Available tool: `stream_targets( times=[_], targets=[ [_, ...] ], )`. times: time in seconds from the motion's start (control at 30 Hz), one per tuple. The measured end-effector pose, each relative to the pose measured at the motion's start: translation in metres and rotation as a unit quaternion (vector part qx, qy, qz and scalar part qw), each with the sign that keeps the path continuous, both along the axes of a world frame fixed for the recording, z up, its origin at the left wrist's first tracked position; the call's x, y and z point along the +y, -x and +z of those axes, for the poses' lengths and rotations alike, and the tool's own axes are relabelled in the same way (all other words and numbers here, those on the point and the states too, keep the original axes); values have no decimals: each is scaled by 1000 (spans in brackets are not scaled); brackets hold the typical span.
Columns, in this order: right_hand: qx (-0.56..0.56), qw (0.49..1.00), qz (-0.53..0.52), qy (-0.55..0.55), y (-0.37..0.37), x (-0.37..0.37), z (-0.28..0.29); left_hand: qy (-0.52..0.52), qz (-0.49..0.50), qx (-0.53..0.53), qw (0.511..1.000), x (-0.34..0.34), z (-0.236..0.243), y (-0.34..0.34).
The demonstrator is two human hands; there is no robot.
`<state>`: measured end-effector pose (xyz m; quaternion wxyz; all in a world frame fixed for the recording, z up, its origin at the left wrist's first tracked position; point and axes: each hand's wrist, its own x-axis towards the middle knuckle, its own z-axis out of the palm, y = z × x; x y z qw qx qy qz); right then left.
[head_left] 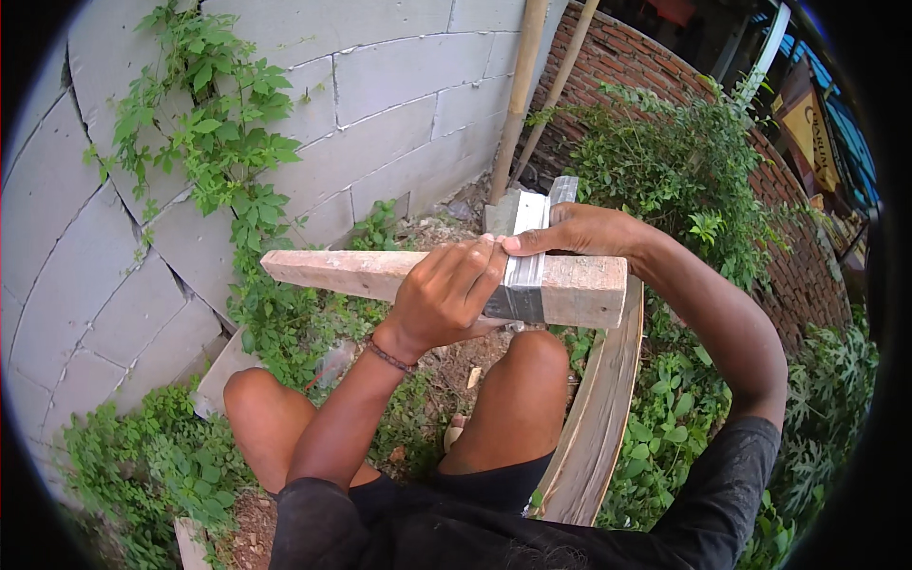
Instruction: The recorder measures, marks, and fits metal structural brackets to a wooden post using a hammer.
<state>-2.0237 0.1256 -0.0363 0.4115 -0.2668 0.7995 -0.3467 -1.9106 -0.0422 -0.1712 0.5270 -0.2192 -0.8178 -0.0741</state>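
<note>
Wooden beam (351,274): held crosswise above the knees; blunt end right, tapering in view to the left.
Silver tape band (515,304): round the beam's near face, just in from its right end; shiny over the top edge, grey on the shaded front.
White strip (530,213): runs off the beam's far edge over a pale piece behind; looks like the same tape.
Grey piece (563,188): beyond the far edge, by the right fingers; roll or bound part, can't tell.
Left hand (446,288): grasping the beam just left of the band, fingertips up at the strip.
Right hand (581,231): thumb laid on the strip, fingers curled out of sight; can't confirm what they grasp.
Plank (600,408): below the beam's right end; contact unclear.
Wrap done: band covers front and top; layer count unreadable, underside hidden.
Wrap left: probably mid-wrap; far side needs securing, I'd say. No finished end visible.
</note>
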Motion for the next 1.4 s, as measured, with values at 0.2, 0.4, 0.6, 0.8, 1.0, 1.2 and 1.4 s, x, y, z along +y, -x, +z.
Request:
stream_targets(
  times=[0.2,0.4,0.6,0.8,1.0,1.2,1.4],
  targets=[
    [-58,998,-29,27,9,-2,-15,-17,-9,-9,1000,-3,-5,2],
    [-97,991,-54,73,10,0,-23,-55,-27,-23,998,0,0,-3],
    [-103,991,-74,50,9,-1,-25,-74,-28,-36,996,0,-5,0],
    [133,952,-38,272,7,1,-27,-235,-16,-51,970,-13,18,-4],
    [465,846,127,228,0,-26,-23,-396,-20,-19,918,-50,21,1],
    [593,782,137,134,-20,-55,-4,-460,-72,-35,884,-61,15,1],
    [492,826,246,125,-6,-65,7,-445,-60,-43,893,-64,15,1]
  ],
)
